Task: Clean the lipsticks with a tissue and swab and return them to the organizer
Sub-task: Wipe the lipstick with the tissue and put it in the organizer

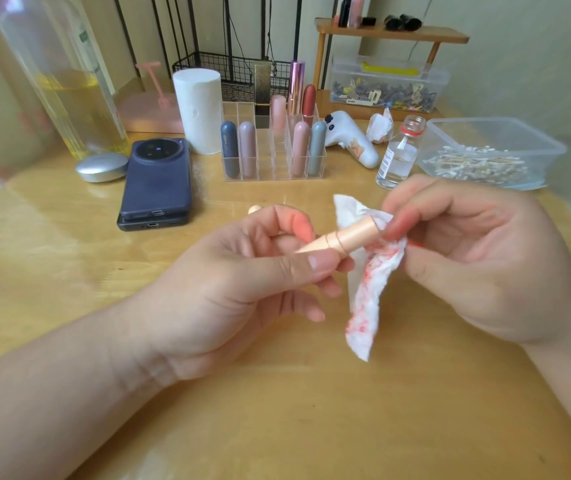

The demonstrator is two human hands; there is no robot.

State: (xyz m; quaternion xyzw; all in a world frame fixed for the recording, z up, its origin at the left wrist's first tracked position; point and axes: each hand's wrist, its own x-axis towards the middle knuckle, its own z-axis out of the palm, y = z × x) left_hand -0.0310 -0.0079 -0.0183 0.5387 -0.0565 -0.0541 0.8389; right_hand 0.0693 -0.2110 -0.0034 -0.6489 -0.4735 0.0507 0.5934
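Wooden table [311,427] fills the view. At its far edge the clear organizer [278,168] holds 8 lipsticks [247,148], with several slots free, and the swab tub [484,150] stands to the right. Nearer, the left hand [242,282] curls its fingers round a peach lipstick [342,239], and the right hand [467,258] pinches a red-stained tissue [370,289] round the tube's far end. Wiping looks under way; swabbing, capping and returning this 1 seem left.

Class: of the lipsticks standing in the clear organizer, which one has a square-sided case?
The gold-and-black lipstick in the back row of the organizer, just left of the pale pink one. All the others are rounded tubes.
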